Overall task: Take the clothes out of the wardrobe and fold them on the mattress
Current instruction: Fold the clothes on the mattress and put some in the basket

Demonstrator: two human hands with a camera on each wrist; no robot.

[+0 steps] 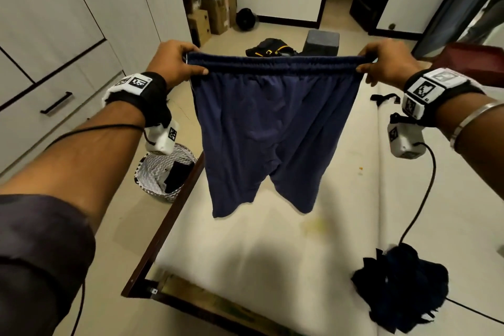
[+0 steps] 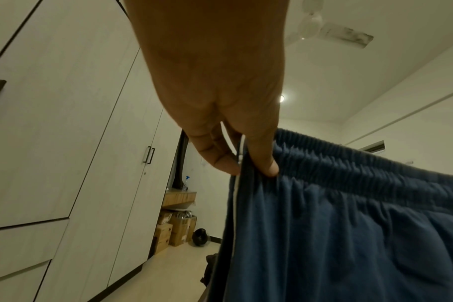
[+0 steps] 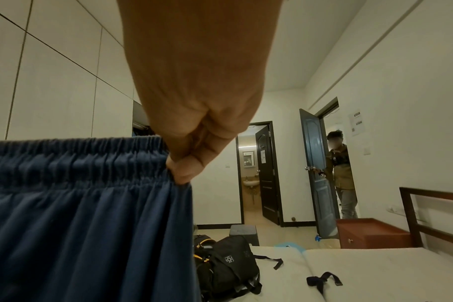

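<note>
While the mattress [image 1: 272, 248] lies below, I see navy shorts [image 1: 270, 131] hanging spread above it, my left hand [image 1: 174, 63] and right hand [image 1: 387, 65] each pinching a waistband end, fingers [image 2: 265, 163] clamped on fabric; dark clothes [image 1: 401, 286] lie on the mattress near my right

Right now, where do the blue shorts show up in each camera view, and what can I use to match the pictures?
Head: blue shorts hang centre frame over the mattress, stretched between left hand and right hand.
Left wrist: lower right.
Right wrist: lower left.
Shared landmark: the elastic waistband, pinched at each end.
</note>
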